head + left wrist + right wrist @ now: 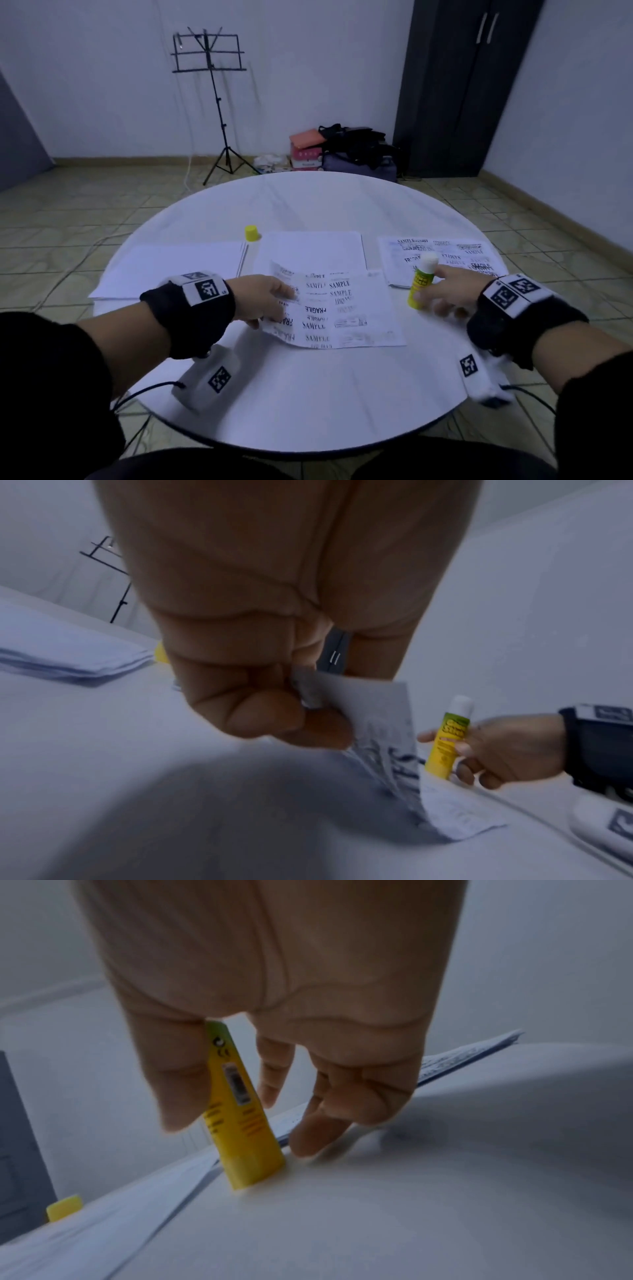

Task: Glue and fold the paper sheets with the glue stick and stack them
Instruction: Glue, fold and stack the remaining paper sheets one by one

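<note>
A printed sheet (346, 308) with SAMPLE and FRAGILE labels lies in front of me on the round white table (308, 394). My left hand (270, 301) pinches its left edge and lifts it, so the sheet (380, 739) curls upward. My right hand (445, 294) holds the uncapped yellow glue stick (422, 282) upright, its base on the table just right of the sheet. In the right wrist view the glue stick (240, 1118) is held between thumb and fingers. The yellow cap (251, 233) stands farther back.
A stack of blank white sheets (171, 267) lies at the left, one blank sheet (308, 250) in the middle, and a pile of printed sheets (455, 260) at the right. Beyond the table stand a music stand (212, 102), bags (346, 147) and a dark wardrobe (455, 85).
</note>
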Demonstrator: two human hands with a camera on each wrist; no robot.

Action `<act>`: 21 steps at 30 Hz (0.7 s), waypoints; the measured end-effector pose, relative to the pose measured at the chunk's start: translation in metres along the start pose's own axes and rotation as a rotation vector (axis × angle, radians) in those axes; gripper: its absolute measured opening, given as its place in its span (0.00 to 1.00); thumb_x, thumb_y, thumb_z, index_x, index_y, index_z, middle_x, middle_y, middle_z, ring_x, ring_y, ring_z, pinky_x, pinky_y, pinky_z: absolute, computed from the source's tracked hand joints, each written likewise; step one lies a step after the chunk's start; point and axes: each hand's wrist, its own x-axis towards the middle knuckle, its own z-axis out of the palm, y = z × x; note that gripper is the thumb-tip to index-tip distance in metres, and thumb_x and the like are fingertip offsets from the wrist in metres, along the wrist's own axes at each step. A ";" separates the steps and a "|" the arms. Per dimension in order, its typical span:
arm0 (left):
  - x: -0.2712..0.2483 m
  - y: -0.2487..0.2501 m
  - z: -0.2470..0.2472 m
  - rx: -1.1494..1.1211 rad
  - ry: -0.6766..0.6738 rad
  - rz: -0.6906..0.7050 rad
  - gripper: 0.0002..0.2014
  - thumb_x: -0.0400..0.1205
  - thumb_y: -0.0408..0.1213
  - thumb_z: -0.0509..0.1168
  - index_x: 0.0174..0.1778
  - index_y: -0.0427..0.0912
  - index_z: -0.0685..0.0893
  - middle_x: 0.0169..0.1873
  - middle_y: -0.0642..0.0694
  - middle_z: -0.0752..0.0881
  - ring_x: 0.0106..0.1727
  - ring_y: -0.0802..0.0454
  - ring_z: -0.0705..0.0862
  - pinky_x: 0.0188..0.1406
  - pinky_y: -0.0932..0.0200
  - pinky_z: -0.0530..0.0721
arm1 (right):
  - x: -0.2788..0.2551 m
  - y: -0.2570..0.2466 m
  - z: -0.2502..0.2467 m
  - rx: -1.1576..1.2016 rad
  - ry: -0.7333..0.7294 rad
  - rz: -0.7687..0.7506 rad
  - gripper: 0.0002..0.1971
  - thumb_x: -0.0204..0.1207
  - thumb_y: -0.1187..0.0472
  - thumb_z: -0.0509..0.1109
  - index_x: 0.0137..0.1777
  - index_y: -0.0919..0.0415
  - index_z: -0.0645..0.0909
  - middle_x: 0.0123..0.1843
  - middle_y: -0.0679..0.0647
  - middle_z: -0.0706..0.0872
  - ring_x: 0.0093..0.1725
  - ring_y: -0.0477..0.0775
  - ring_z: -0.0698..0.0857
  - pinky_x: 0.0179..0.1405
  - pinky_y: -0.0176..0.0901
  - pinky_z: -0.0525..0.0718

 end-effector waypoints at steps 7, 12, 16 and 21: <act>-0.020 -0.009 -0.001 0.476 0.029 -0.049 0.29 0.78 0.49 0.69 0.76 0.59 0.70 0.67 0.47 0.72 0.61 0.48 0.80 0.62 0.56 0.79 | -0.011 -0.022 0.015 -0.246 0.147 -0.149 0.06 0.78 0.56 0.66 0.41 0.57 0.77 0.42 0.54 0.83 0.43 0.55 0.80 0.42 0.43 0.74; -0.022 -0.017 0.004 0.809 0.048 0.116 0.33 0.77 0.61 0.65 0.78 0.64 0.63 0.82 0.57 0.55 0.80 0.47 0.59 0.75 0.46 0.61 | -0.027 -0.063 0.038 -0.326 0.111 -0.268 0.07 0.81 0.54 0.63 0.52 0.50 0.67 0.47 0.55 0.82 0.41 0.54 0.81 0.32 0.39 0.71; -0.026 -0.023 0.006 0.872 0.016 0.163 0.34 0.76 0.64 0.64 0.78 0.64 0.64 0.78 0.62 0.64 0.77 0.49 0.62 0.72 0.47 0.62 | -0.028 -0.098 0.062 -0.113 0.145 -0.388 0.15 0.70 0.57 0.76 0.54 0.53 0.76 0.46 0.51 0.82 0.46 0.54 0.84 0.38 0.41 0.78; -0.032 -0.034 0.004 0.845 0.039 0.190 0.33 0.75 0.63 0.65 0.77 0.65 0.66 0.77 0.61 0.66 0.77 0.50 0.62 0.74 0.48 0.61 | -0.028 -0.137 0.105 -0.039 0.171 -0.530 0.12 0.74 0.57 0.72 0.53 0.55 0.73 0.39 0.46 0.77 0.37 0.47 0.78 0.32 0.38 0.75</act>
